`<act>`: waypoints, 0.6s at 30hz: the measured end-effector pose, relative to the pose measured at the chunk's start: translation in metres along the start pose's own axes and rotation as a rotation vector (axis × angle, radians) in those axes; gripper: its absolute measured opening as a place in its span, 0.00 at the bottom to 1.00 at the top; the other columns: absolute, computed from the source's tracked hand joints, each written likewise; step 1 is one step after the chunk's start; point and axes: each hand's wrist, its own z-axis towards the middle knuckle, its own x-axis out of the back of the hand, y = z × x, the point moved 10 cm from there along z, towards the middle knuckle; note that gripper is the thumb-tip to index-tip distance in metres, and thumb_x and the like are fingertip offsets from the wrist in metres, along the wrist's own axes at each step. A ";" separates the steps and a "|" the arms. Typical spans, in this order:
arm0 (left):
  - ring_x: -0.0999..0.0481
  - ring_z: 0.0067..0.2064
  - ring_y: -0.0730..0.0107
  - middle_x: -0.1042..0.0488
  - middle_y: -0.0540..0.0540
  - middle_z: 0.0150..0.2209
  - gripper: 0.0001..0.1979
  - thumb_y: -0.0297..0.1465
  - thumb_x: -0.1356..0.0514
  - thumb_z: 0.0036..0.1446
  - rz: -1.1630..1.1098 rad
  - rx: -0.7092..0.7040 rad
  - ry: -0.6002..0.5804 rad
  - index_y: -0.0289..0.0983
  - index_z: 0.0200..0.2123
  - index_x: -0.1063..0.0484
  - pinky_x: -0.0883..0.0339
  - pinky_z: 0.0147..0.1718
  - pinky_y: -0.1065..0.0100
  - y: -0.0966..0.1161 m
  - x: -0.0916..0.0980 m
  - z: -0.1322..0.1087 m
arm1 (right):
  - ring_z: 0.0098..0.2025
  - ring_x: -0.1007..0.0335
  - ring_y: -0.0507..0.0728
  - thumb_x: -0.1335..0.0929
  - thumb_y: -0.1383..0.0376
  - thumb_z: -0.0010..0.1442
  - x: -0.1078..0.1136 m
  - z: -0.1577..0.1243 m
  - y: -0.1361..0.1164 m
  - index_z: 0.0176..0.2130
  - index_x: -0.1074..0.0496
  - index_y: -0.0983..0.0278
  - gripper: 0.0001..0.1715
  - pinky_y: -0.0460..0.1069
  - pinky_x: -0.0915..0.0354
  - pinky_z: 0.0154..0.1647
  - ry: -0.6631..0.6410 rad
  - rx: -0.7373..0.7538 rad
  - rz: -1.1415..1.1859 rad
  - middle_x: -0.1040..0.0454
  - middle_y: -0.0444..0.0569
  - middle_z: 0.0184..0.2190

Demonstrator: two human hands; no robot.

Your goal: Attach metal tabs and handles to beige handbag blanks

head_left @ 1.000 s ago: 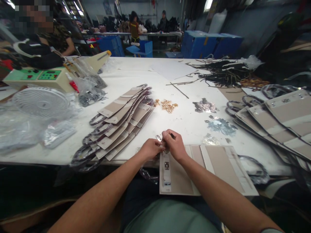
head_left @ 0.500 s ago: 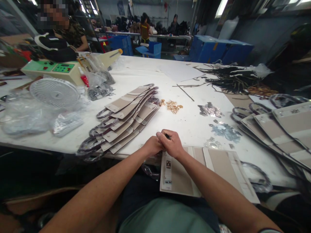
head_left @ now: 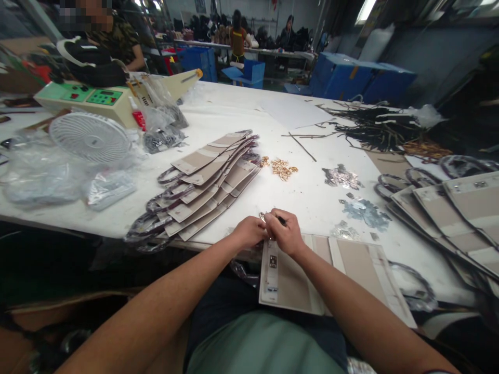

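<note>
My right hand [head_left: 287,232] is closed around a tool whose dark handle end [head_left: 281,221] shows above the fist; its working end is hidden. My left hand [head_left: 250,232] meets it, its fingers pinched at a small shiny metal fitting [head_left: 262,216]. Both hands are over the top left corner of an opened-out beige bag panel [head_left: 292,278], which lies at the table's front edge, partly over my lap. A metal plate [head_left: 273,261] sits in the pale strip along its left side. My right forearm crosses the panel, and a wrapped handle [head_left: 419,291] sticks out at its right.
Stacked bag panels [head_left: 210,182] lie to the left, more panels [head_left: 463,208] to the right. Gold-coloured fittings [head_left: 283,169], silver plates [head_left: 341,176] and thin metal pieces [head_left: 364,213] are heaped ahead. A fan [head_left: 90,137], a green-topped machine [head_left: 88,101] and dark straps [head_left: 370,127] stand further off.
My hands have come slightly apart and the shiny fitting now shows between them. The dark tool handle is tilted more to the right. The whole view has shifted a little.
</note>
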 end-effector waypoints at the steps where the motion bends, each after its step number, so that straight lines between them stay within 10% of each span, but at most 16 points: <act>1: 0.26 0.27 0.69 0.25 0.51 0.21 0.07 0.32 0.30 0.49 0.000 0.001 -0.013 0.35 0.31 0.18 0.37 0.25 0.72 0.000 -0.001 -0.002 | 0.21 0.42 0.51 0.33 0.52 0.69 0.004 -0.001 0.003 0.20 0.37 0.60 0.29 0.49 0.43 0.27 0.019 -0.025 0.045 0.35 0.40 0.16; 8: 0.30 0.21 0.75 0.24 0.52 0.23 0.08 0.30 0.33 0.53 -0.050 0.020 -0.071 0.36 0.37 0.16 0.38 0.21 0.73 0.001 -0.008 -0.003 | 0.17 0.43 0.52 0.32 0.50 0.68 0.034 -0.003 -0.018 0.22 0.38 0.58 0.27 0.49 0.44 0.21 0.224 -0.003 0.331 0.38 0.40 0.15; 18: 0.35 0.18 0.76 0.31 0.54 0.16 0.04 0.27 0.32 0.52 -0.071 0.073 -0.059 0.33 0.32 0.17 0.42 0.18 0.73 0.000 -0.008 0.001 | 0.19 0.42 0.52 0.32 0.49 0.68 0.022 -0.008 0.000 0.22 0.37 0.57 0.27 0.50 0.43 0.23 0.166 -0.037 0.258 0.36 0.41 0.16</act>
